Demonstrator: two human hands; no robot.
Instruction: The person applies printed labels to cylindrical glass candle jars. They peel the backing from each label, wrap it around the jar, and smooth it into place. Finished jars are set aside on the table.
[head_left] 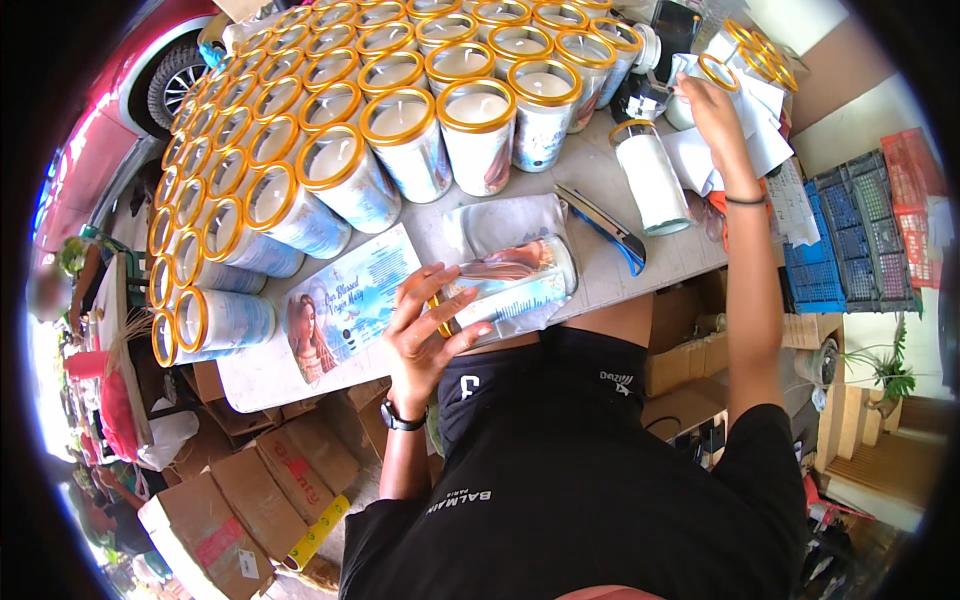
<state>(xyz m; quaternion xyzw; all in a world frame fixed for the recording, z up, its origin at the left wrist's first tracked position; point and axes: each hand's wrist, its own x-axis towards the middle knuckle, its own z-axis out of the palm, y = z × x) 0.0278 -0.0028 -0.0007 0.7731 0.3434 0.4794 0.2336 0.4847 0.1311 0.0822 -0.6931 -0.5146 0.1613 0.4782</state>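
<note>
A glass candle (pixel 520 280) with a picture label lies on its side at the table's near edge. My left hand (pixel 425 320) grips its gold-rimmed end, with the fingers over the top and the thumb on the near side. Behind it is a clear plastic sheet (pixel 500 222), and to its left a printed label sheet (pixel 350 300) lies flat. My right hand (pixel 712 115) reaches to the far right, above white papers (pixel 755 150). Its fingers are bent, and whether they hold anything is hidden. A plain white candle (pixel 650 180) without a picture label lies nearby.
Rows of gold-rimmed candles (pixel 400 115) fill the table's far and left side. A cutter knife (pixel 605 228) lies right of the labelled candle. Plastic crates (pixel 850 235) stand at the right, and cardboard boxes (pixel 250 490) sit on the floor at the left.
</note>
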